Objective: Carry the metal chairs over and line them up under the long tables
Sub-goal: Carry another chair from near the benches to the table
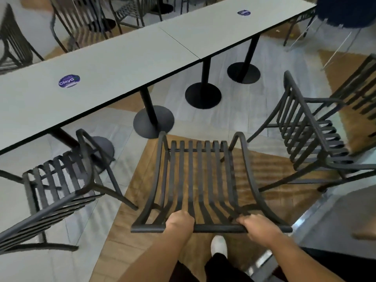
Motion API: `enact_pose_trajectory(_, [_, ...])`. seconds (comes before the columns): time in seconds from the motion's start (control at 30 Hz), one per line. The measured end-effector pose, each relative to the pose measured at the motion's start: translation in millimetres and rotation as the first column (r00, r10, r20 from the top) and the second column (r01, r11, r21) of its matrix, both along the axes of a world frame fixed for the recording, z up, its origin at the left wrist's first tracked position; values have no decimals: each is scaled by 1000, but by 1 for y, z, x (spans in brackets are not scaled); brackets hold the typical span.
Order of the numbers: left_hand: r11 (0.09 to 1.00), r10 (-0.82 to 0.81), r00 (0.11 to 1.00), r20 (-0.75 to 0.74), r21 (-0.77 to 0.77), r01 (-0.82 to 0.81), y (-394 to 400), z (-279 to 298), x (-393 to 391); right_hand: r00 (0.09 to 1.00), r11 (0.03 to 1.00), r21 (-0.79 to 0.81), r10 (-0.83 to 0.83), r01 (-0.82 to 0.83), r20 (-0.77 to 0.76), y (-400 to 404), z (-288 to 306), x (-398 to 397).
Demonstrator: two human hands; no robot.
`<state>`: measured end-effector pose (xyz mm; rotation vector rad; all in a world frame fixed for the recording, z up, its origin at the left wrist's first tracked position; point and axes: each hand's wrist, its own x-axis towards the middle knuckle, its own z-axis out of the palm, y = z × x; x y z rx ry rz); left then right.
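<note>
Held chair: sat between both hands on the wood floor strip, facing the long tables, short of them; likely aimed at the gap there
Left hand: fingers curled round the top back rail
Right hand: fingers wrapped on the same rail; a two-handed hold probably kept it level
Left chair: partly under the table
Right chair: turned away, well apart from the tables
</note>
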<state>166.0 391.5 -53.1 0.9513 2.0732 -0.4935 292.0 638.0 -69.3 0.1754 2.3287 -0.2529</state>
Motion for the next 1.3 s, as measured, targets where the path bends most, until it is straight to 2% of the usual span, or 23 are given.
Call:
enact_pose_trajectory(0.23, [987,158,987,-16,34,-157,14,1,15,984,984,6,176,-176,-5,36,0,-30])
enact_pose_trajectory(0.67, [937,342,937,-73,106,-334,-2,-5,2,936,939,18,345,-344,-64,35,-3,-107])
enact_pose_trajectory(0.8, [891,447,889,-96,137,-433,0,-6,-3,918,920,0,390,-391,-78,40,1,-127])
enact_pose_trajectory(1.0, [720,684,722,-108,264,-642,16,-11,-2,889,889,-45,451,-455,-80,59,5,-157])
enact_pose_trajectory(1.3, [670,740,641,-203,304,-677,45,-3,-34,861,863,-9,503,-505,-74,76,7,-210])
